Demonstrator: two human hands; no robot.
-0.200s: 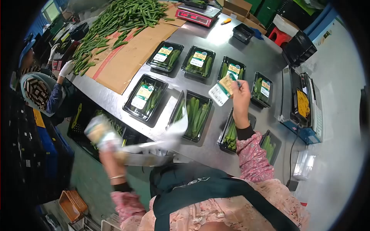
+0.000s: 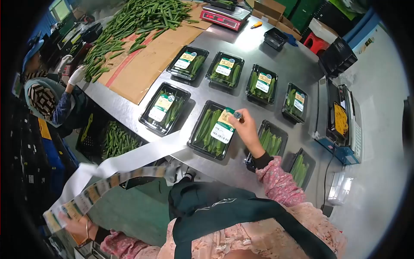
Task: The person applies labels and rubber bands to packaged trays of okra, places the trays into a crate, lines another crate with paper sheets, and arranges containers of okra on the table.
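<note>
In my right hand point(image 2: 248, 132) a printed label point(image 2: 223, 129) is pinched by its upper corner, over a black tray of okra point(image 2: 208, 125). I cannot tell whether the label touches the tray. My left hand point(image 2: 79, 227), at the lower left, grips a long strip of labels point(image 2: 92, 193) whose white backing point(image 2: 142, 152) runs up to the table edge. A labelled okra tray point(image 2: 164, 108) lies left of my right hand. To its right are trays showing no label, one of okra point(image 2: 271, 140) and another point(image 2: 299, 168) nearer me.
Labelled trays point(image 2: 187, 62) stand in a row farther back on the metal table point(image 2: 241, 97). Loose okra point(image 2: 138, 19) is heaped on cardboard point(image 2: 142, 73) near a red scale point(image 2: 222, 19). A label printer point(image 2: 338, 116) stands right. A co-worker's gloved hand point(image 2: 77, 75) is at left.
My right hand has brought the label left and down from the back row to the nearer okra tray. My left hand has swung down and left, drawing out the label strip.
</note>
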